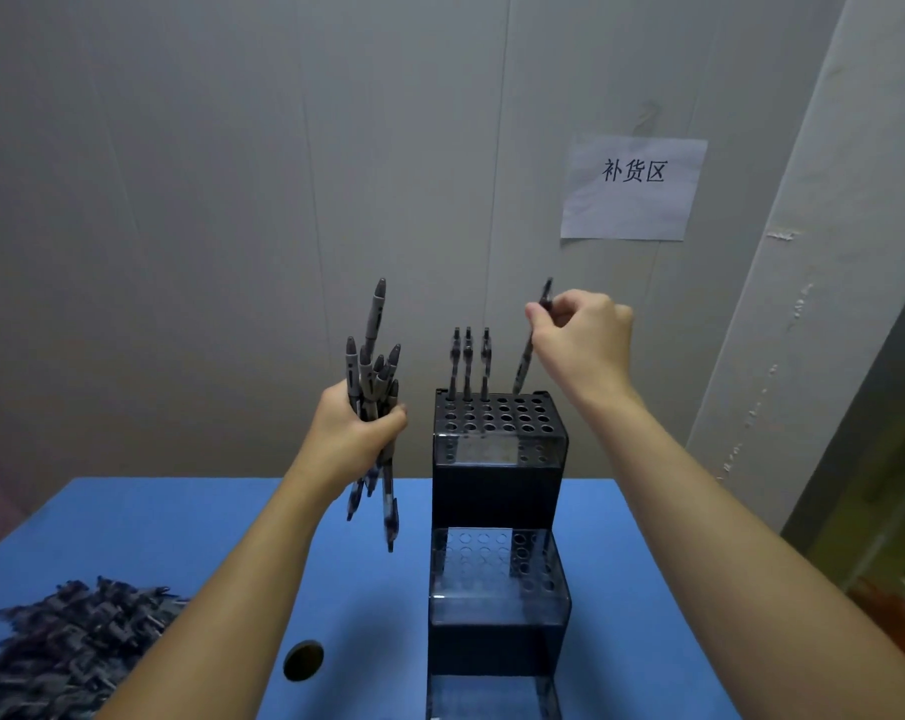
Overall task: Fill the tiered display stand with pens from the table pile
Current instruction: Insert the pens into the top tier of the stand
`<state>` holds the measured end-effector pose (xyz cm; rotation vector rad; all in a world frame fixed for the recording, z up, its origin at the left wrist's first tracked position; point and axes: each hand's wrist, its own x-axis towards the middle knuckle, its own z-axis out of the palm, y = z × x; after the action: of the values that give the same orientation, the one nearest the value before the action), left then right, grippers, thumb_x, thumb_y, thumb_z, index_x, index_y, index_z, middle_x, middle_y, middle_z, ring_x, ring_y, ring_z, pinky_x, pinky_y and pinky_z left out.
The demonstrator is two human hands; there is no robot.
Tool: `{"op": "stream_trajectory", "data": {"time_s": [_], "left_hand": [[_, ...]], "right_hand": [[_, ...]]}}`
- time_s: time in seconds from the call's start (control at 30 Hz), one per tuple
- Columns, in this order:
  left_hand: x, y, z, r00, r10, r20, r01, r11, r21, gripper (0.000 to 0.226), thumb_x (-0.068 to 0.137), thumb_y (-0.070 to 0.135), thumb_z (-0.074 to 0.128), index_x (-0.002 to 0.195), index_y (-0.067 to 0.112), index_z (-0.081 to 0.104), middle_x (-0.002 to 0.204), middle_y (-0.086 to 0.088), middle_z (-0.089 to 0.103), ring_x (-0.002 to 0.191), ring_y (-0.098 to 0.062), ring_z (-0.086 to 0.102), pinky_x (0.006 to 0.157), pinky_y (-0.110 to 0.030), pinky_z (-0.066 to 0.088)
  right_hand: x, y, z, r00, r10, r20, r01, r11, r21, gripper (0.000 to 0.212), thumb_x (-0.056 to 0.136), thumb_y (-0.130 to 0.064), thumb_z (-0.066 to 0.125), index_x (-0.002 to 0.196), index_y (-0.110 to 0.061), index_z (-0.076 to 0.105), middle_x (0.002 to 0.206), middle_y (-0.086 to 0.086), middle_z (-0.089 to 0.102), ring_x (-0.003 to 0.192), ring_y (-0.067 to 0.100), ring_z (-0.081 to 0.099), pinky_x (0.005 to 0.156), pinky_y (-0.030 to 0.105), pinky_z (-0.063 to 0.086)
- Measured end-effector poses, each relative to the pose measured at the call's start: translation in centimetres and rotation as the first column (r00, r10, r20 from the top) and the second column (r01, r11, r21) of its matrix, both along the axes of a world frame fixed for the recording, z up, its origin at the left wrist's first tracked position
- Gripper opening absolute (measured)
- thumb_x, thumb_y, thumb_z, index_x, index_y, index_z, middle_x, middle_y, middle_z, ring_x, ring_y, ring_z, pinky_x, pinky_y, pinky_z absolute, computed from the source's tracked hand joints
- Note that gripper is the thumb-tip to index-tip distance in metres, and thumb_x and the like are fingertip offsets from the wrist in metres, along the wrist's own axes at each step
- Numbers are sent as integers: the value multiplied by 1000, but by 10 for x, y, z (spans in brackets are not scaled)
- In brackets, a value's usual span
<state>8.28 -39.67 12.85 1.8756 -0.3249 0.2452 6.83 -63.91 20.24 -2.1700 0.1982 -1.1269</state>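
Note:
A dark tiered display stand (497, 491) with rows of holes stands on the blue table. Three pens (468, 363) stand upright in the back row of its top tier. My right hand (580, 337) pinches a single pen (524, 368), tilted, its lower tip at the back row just right of those three. My left hand (354, 433) is to the left of the stand, clenched around a bundle of several grey-black pens (372, 387) that point up and down out of the fist. The pen pile (61, 652) lies at the table's near left.
The blue table (180, 527) has a round cable hole (303, 661) near the stand's base. A grey wall stands close behind, with a paper sign (633, 187) taped on it. The stand's middle and lower tiers hold no pens.

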Motion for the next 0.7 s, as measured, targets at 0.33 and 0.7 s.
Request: {"op": "stream_trajectory", "data": {"time_s": [0.33, 0.7], "left_hand": [[-4, 3, 0, 1000, 7, -7, -7, 1000, 10, 19, 92, 12, 72, 91, -3, 60, 86, -32, 63, 74, -32, 62, 78, -57, 60], [-9, 7, -1, 1000, 3, -4, -3, 1000, 1, 21, 92, 12, 72, 91, -5, 60, 83, -32, 62, 71, -32, 61, 76, -60, 60]], "right_hand": [[7, 16, -13, 997, 46, -64, -50, 997, -57, 29, 93, -32, 72, 86, -6, 79, 76, 10, 75, 77, 27, 68, 78, 32, 55], [3, 25, -27, 919, -45, -393, -33, 981, -190, 39, 95, -30, 69, 72, 2, 65, 67, 12, 62, 69, 32, 65, 72, 42, 61]]}}
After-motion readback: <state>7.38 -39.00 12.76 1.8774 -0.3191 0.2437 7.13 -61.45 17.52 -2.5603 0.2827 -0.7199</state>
